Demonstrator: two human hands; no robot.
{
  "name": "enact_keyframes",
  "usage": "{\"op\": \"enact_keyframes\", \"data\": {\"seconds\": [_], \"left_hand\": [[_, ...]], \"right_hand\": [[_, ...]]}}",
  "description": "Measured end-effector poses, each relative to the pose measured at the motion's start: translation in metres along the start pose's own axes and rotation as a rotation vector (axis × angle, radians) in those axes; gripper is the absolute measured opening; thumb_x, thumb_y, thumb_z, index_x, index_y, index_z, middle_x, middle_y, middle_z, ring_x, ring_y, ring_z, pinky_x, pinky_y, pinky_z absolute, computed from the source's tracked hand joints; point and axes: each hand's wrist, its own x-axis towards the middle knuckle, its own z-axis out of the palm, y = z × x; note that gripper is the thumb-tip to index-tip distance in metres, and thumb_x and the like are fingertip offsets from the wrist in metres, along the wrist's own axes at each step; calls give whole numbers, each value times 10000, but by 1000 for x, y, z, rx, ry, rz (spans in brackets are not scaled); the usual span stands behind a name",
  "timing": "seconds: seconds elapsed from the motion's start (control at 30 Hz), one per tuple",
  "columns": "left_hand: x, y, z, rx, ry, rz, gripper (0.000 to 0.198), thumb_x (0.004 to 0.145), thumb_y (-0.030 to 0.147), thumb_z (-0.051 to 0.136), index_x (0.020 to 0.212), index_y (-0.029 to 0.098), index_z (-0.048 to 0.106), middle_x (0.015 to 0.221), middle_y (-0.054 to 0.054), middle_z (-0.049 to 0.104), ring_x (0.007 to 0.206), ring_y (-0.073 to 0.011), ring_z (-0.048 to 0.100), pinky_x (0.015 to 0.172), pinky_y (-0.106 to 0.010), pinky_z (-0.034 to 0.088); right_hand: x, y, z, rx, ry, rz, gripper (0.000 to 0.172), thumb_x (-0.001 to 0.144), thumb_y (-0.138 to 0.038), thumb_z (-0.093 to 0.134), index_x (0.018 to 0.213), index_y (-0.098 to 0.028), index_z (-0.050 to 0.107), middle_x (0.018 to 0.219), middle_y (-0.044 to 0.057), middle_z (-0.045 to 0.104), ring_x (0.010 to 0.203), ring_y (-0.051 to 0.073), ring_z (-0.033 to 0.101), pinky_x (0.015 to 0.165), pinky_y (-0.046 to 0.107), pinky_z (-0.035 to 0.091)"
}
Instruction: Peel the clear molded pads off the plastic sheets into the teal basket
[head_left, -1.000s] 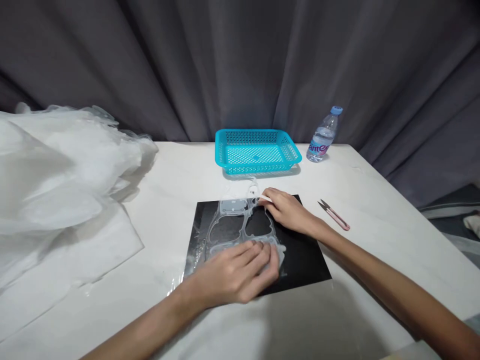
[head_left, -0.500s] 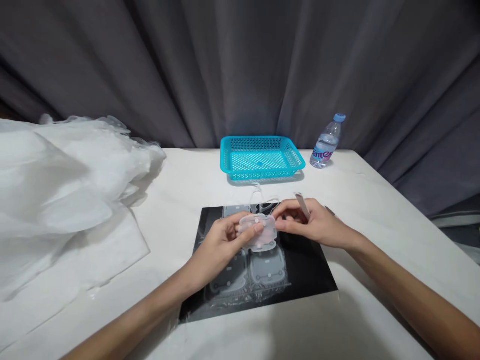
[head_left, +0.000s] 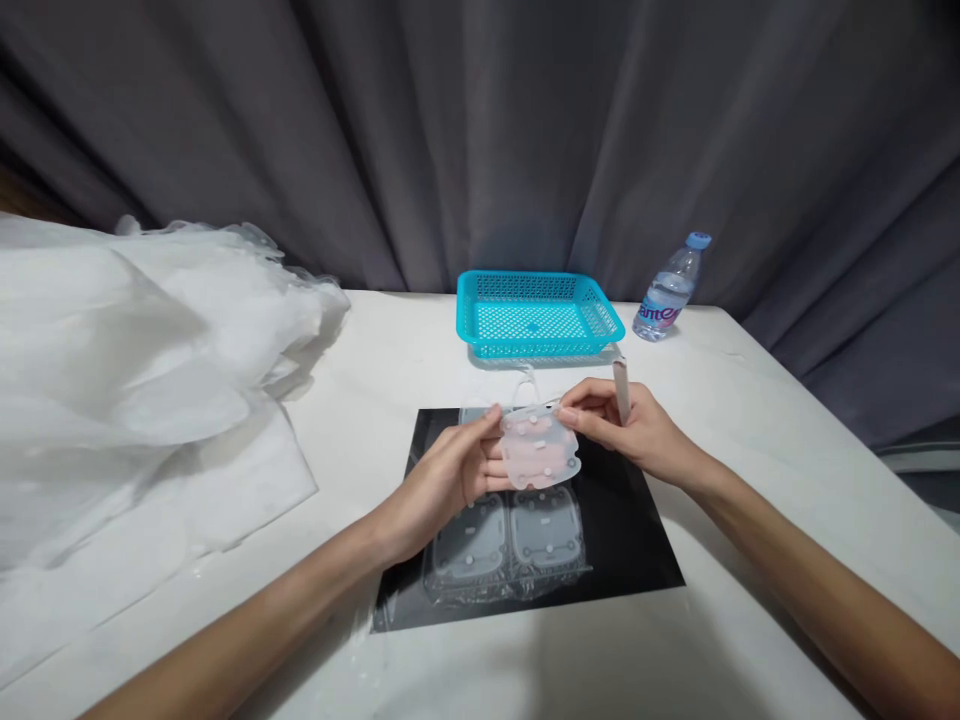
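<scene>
Held up over the black mat is a thin, frosted translucent plastic piece (head_left: 541, 450) with scalloped edges and small raised dots. My left hand (head_left: 457, 465) supports it, thumb at its upper left edge and fingers lying behind it, showing through. At the top right corner, my right hand (head_left: 619, 425) pinches it between thumb and index finger. A slim whitish strip-like tool (head_left: 622, 388) sticks up from that same hand; its lower end is hidden. Underneath, similar pieces (head_left: 547, 530) lie in clear plastic film on the black mat (head_left: 630, 545).
A turquoise mesh basket (head_left: 540, 348) stands at the back of the white table (head_left: 360, 360). To its right is a water bottle (head_left: 666, 295) with a blue cap. White filmy sheets (head_left: 150, 360) are heaped at left. A grey curtain (head_left: 420, 130) hangs behind.
The plastic piece is raised slightly and turned, its face showing more. My left thumb has moved off its face to the edge, and my right fingers now grip its top right corner.
</scene>
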Motion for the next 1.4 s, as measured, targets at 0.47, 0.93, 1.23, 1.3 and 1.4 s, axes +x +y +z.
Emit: {"op": "enact_keyframes", "data": {"seconds": [0.47, 0.93, 1.23, 1.3, 1.4], "left_hand": [[-5, 5, -4, 15, -96, 14, 830, 1047, 706, 345, 1441, 26, 612, 1232, -254, 767, 1188, -360, 732, 1091, -492, 500], [-7, 7, -4, 34, -121, 21, 864, 1033, 735, 331, 1400, 23, 655, 1271, -261, 749, 1253, -377, 695, 1127, -509, 471], [-4, 5, -3, 3, -91, 63, 630, 1066, 572, 481, 1300, 41, 727, 1205, -249, 778, 1184, -362, 732, 1086, -525, 526], [-5, 4, -2, 27, -56, 69, 540, 1057, 512, 548, 1282, 62, 744, 1197, -226, 786, 1146, -342, 751, 1068, -509, 547], [-5, 4, 0, 115, 8, 77, 399, 984, 374, 718, 1283, 113, 755, 1220, -178, 789, 1097, -306, 768, 1020, -459, 589]], "right_hand": [[7, 3, -2, 36, 18, -48, 164, 901, -327, 801, 904, -165, 777, 730, -8, 650, 590, 82, 497, 537, 240, 389], [9, 5, -4, 29, 34, -39, 215, 887, -381, 812, 915, -172, 767, 732, -6, 641, 602, 92, 495, 531, 246, 372], [9, 3, -3, 44, 58, -13, 272, 852, -427, 833, 891, -166, 765, 704, -5, 632, 611, 99, 503, 518, 245, 373], [9, 2, -4, 48, 61, -16, 269, 847, -424, 837, 884, -168, 763, 701, -6, 631, 606, 98, 505, 513, 244, 375], [10, 2, -3, 50, 60, -21, 274, 849, -431, 834, 884, -169, 761, 705, -3, 639, 605, 101, 519, 512, 243, 387]]}}
